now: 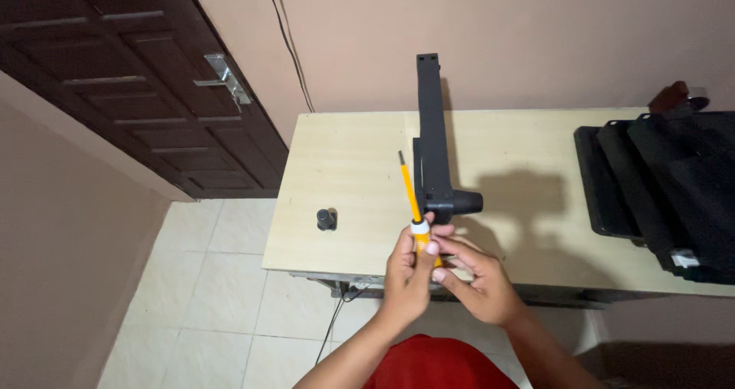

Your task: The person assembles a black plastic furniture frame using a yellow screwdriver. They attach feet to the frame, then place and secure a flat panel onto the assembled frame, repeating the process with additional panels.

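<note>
I have the yellow-handled screwdriver with the slim yellow shaft and dark tip (412,205) upright in front of me, just over the near edge of the pale wooden table (344,167). My left hand (407,270) is wrapped round its handle, fingers curled closed with the thumb up by the white collar. My right hand (475,278) comes in from the side, fingertips pinching the lower part of the handle; I think they are closed on it, though from this angle the handle's end is hidden behind my fingers and I cannot be sure how firmly.

Just behind the screwdriver lies the long black plastic bracket with a rounded socket at its near end (435,152), stretching away towards the wall. A small black cylindrical knob (327,219) stands alone well to the left, and a stack of black flat panels (658,182) sits at the right end of the table.

The risks as I judge them: the tip points away and up, near the bracket, so a slip of my grip could jab or scratch it. I am holding the tool right at the table edge, so a fumble would likely send it to the tiled floor (207,305). The little knob could roll off if the table is knocked.
</note>
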